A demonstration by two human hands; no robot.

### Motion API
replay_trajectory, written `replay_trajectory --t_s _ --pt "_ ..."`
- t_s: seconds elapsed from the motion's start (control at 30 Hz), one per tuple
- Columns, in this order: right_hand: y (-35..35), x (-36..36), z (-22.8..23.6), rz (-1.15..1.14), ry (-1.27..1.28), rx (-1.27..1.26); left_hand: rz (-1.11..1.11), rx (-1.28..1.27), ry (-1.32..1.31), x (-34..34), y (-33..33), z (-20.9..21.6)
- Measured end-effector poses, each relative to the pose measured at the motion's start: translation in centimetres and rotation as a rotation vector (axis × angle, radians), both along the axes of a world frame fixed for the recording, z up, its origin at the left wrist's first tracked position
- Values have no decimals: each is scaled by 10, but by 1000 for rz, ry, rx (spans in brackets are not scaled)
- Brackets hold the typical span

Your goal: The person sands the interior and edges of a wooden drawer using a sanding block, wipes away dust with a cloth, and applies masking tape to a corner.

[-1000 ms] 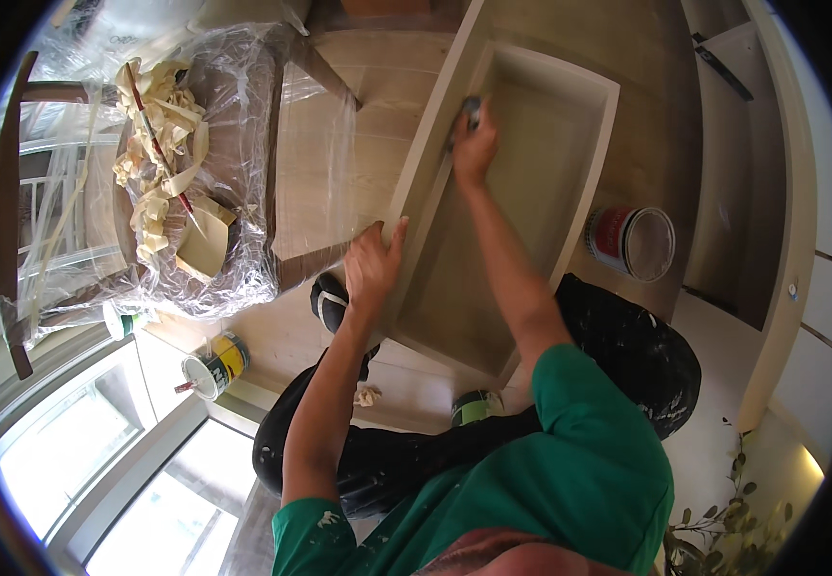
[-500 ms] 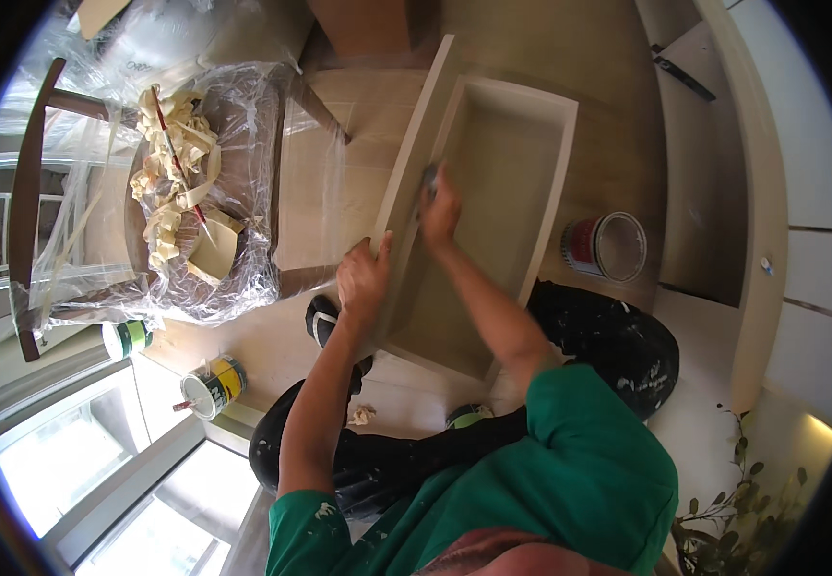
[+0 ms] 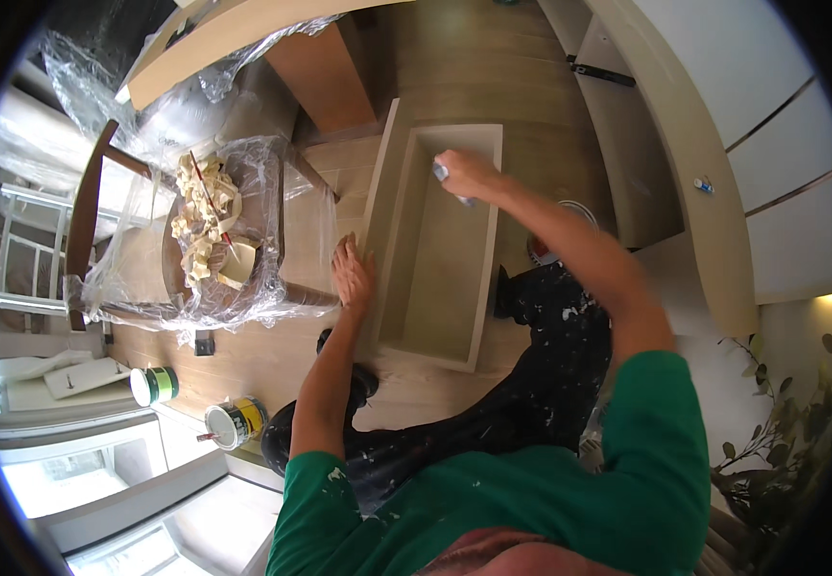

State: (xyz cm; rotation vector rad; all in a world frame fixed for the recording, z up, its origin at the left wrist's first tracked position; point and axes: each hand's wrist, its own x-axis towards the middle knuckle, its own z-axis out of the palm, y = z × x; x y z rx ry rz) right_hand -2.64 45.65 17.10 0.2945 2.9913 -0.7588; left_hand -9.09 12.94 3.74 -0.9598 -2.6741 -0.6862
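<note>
A beige drawer (image 3: 440, 269), a long open box with a wider front board (image 3: 380, 182) along its left side, lies in front of me on the wooden floor. My right hand (image 3: 471, 177) is closed round a small grey folded piece (image 3: 441, 172), held over the drawer's far end; whether it is cloth or sandpaper I cannot make out. Stretched fingers and a thumb set apart show on my left hand (image 3: 353, 276), which rests beside the outer face of the front board and holds nothing.
At left stands a plastic-wrapped chair (image 3: 272, 240) bearing crumpled masking tape (image 3: 200, 206) and a brush (image 3: 207, 197). Two paint cans, one green and white (image 3: 154, 385), one yellow (image 3: 235, 423), stand nearer. Another can (image 3: 543, 252) is partly behind my right forearm. A cabinet (image 3: 713, 230) borders the right.
My right hand has moved from the inner side by the front board to the drawer's far right end. My left hand no longer grips the board's edge. The whole view has shifted.
</note>
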Motion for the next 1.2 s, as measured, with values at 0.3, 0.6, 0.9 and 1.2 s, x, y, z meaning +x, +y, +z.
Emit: replay_trajectory --t_s 0.3,0.6,0.9,1.2 --pt "-89 205 108 406 100 -470 -247 -84 -408 8 120 -19" --pt "-53 202 114 354 70 -194 -264 -82 -334 -149 301 -36" --pt "-29 199 120 379 25 -253 -214 -308 -230 -161 320 -87" --pt "-35 212 121 306 136 -241 -252 -461 -263 7 98 -59"
